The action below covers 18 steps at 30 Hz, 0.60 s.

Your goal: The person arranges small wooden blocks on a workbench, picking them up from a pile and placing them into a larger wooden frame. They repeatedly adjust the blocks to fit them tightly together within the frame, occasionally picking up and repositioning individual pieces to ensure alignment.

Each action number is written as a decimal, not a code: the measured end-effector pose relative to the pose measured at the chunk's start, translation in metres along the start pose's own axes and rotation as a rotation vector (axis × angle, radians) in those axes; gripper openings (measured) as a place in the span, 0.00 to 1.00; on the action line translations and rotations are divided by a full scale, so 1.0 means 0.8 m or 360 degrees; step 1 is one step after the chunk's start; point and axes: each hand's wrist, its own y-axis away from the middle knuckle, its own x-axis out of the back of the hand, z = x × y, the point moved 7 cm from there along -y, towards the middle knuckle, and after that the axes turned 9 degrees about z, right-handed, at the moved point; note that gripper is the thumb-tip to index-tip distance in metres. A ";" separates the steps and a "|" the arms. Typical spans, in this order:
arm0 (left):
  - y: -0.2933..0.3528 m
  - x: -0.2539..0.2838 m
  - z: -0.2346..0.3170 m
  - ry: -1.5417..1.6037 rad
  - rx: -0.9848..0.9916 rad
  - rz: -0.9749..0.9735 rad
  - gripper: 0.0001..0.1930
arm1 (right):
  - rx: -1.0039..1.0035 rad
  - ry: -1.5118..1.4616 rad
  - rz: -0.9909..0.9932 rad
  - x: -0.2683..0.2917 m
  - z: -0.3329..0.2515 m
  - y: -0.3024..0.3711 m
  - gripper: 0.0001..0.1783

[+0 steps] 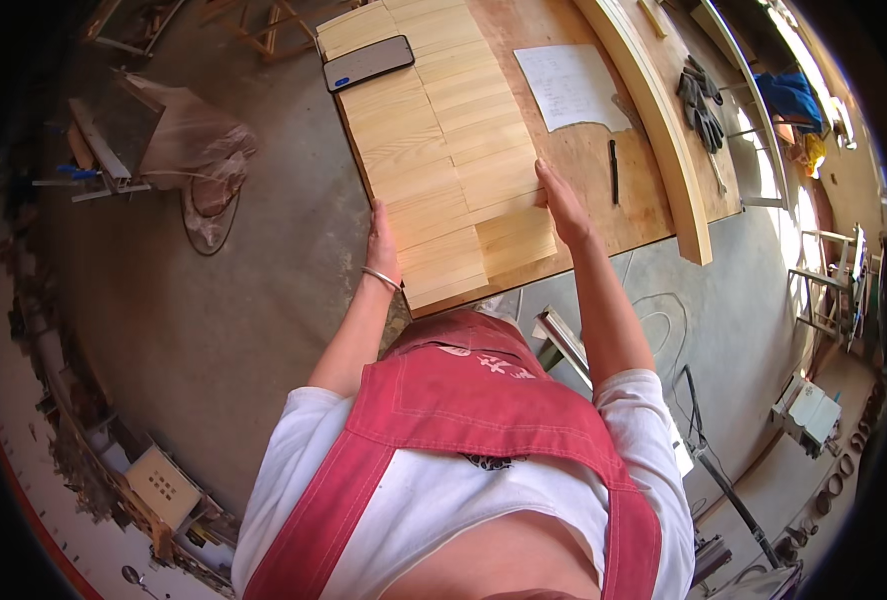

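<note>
Two columns of pale wooden boards (404,150) lie edge to edge on a brown worktable (509,30). At their left side, my left hand (382,243) rests against the outer edge with its fingers straight; some of them are hidden. On the opposite side my right hand (562,205) lies along the right column's edge, fingers extended, near the close end. Neither hand is wrapped round a board. One board (517,248) at the near right sits slightly out of line with its neighbours. A dark smartphone (369,64) lies on the far left boards.
To the right are a torn sheet of paper (569,88), a black pen (614,172) and a long wooden beam (659,125) overhanging the near edge. Dark work gloves (702,105) lie beyond it. A plastic-draped stand (189,140) is on the floor at left.
</note>
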 end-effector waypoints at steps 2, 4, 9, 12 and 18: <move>-0.001 0.015 0.011 -0.0078 -0.0018 -0.0023 0.40 | -0.0105 -0.0124 -0.0045 -0.013 0.013 0.004 0.38; -0.015 -0.024 0.010 -0.0023 0.0024 -0.0118 0.39 | 0.0206 -0.0037 0.0406 0.018 -0.023 0.008 0.37; 0.024 -0.005 0.076 -0.1074 -0.1076 0.0190 0.28 | 0.0443 0.0231 0.0985 0.085 -0.016 0.110 0.34; 0.083 -0.044 0.140 -0.1046 -0.1807 0.0096 0.28 | 0.0771 0.0587 0.1289 0.115 -0.020 0.207 0.35; 0.180 -0.189 0.088 -0.0845 -0.1737 -0.0697 0.29 | 0.1000 0.1139 0.2003 0.224 0.066 0.503 0.34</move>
